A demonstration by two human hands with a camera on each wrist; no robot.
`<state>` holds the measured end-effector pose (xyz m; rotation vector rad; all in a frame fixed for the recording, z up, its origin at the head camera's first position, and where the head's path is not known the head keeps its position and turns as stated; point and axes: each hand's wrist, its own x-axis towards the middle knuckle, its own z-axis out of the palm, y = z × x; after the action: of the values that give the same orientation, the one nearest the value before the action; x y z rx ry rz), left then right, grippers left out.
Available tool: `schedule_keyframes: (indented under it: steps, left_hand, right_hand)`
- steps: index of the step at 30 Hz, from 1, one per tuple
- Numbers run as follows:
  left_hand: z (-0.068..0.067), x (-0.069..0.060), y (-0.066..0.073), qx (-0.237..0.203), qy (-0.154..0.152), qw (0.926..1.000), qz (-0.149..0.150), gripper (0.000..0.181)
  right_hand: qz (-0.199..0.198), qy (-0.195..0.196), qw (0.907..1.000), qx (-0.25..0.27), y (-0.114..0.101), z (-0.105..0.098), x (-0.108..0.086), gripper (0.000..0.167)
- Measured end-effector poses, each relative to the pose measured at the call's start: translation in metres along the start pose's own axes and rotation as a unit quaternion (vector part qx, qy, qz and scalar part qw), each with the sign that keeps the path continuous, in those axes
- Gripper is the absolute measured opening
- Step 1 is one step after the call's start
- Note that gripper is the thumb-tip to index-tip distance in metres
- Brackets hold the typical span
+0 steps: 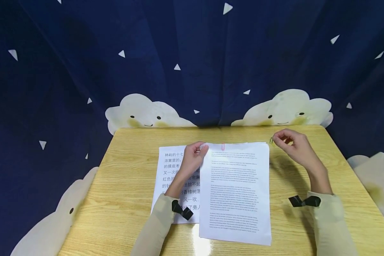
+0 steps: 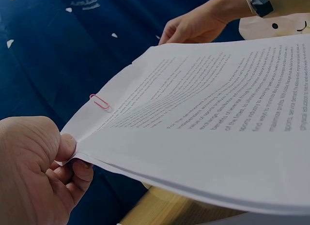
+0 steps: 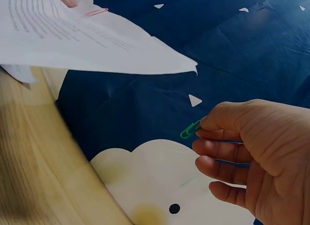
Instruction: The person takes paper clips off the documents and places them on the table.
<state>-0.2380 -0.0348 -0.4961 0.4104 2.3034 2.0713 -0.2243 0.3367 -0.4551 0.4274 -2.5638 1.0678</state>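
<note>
White printed paper sheets (image 1: 235, 199), between the left hand (image 1: 192, 158), which pinches them, and the right hand (image 1: 292, 145), already carry 1 pink wire paperclip (image 1: 223, 147); 1 green wire paperclip (image 3: 190, 129), pinched by the latter, is unattached.

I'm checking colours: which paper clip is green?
The green paper clip, pinched in the right hand; the pink paper clip is on the printed pages.

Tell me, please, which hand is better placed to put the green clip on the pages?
Probably the right hand: it already pinches the green clip, near the upper right corner of the small-print pages. The left hand grips their upper left corner, so it seems better for steadying.
</note>
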Motion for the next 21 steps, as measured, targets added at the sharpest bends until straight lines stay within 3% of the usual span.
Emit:
schedule_keyframes:
  steps: [15,21]
  left_hand:
    - [-0.002,0.000,0.000,0.003,-0.003,1.0000,-0.009,0.022]
    - [-0.001,0.001,0.001,0.006,-0.004,1.0000,0.003,0.022]
  right_hand:
    - [0.033,-0.031,0.9990,0.005,0.015,0.009,-0.002,0.015]
    - [0.047,-0.048,0.9977,0.002,0.024,0.009,-0.001,0.018]
